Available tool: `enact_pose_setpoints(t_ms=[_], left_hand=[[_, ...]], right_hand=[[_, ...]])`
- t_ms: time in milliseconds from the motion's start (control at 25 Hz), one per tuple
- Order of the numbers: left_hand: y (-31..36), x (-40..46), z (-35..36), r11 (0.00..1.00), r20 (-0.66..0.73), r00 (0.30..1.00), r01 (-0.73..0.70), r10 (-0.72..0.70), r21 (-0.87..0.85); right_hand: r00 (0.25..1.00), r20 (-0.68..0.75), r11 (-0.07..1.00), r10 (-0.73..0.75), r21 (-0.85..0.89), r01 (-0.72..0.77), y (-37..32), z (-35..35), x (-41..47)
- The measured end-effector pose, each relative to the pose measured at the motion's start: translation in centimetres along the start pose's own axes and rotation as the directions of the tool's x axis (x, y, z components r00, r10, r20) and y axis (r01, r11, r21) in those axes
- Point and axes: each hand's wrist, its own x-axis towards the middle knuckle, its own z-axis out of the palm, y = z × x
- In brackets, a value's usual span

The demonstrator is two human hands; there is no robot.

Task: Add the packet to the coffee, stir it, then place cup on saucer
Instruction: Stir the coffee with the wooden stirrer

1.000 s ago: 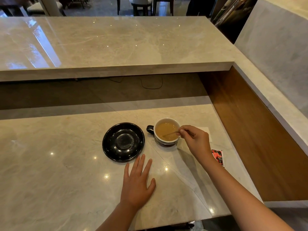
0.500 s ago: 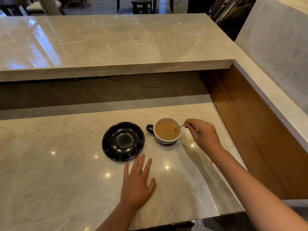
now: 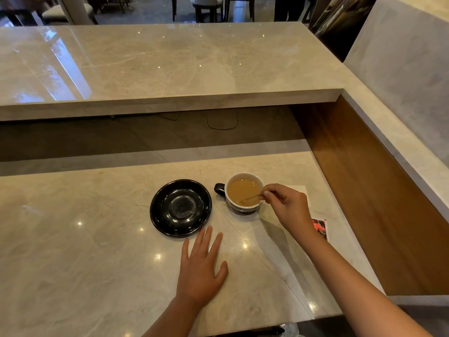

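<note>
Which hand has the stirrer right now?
The right hand, pinching the stirrer in the cup; the left hand lies flat, empty, near the saucer.

Left hand [image 3: 200,268]: lies flat, palm down, fingers spread and pointing away from the person, just in front of the saucer [image 3: 180,207].
Right hand [image 3: 286,206]: to the right of the saucer, fingertips pinched around a thin stir stick [image 3: 250,198].
Right forearm: extends back toward the lower right.

One head camera looks forward and down on the marble counter [image 3: 73,239] from close above its near edge; the raised shelf [image 3: 170,69] lies beyond the counter.
</note>
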Motion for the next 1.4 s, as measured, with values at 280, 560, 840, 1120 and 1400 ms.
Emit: enact_pose_setpoints(t_ms=[280, 560, 840, 1120, 1400], left_hand=[[-0.1, 0.0, 0.1, 1.0, 0.0, 1.0, -0.006, 0.006, 0.002], [-0.1, -0.1, 0.1, 1.0, -0.011, 1.0, -0.005, 0.004, -0.015], [-0.1, -0.1, 0.1, 1.0, -0.024, 1.0, -0.011, 0.01, -0.007], [0.0, 0.0, 0.2, 1.0, -0.024, 1.0, -0.007, 0.007, -0.009], [-0.2, 0.0, 0.4, 1.0, -0.024, 1.0, -0.019, 0.019, -0.002]], right_hand=[[0.983, -0.083, 0.972, -0.162, -0.183, 0.145, 0.4, 1.2, 1.5], [0.938, -0.013, 0.848, -0.348, -0.43, 0.308, 1.5, -1.7, 0.2], [0.991, -0.068, 0.981, -0.118, -0.163, 0.105, 0.3, -1.0, -1.9], [0.981, -0.172, 0.995, 0.088, 0.057, -0.079, -0.7, -3.4, -2.1], [0.953, -0.251, 0.968, 0.169, 0.224, -0.112, 0.6, -8.2, -2.3]])
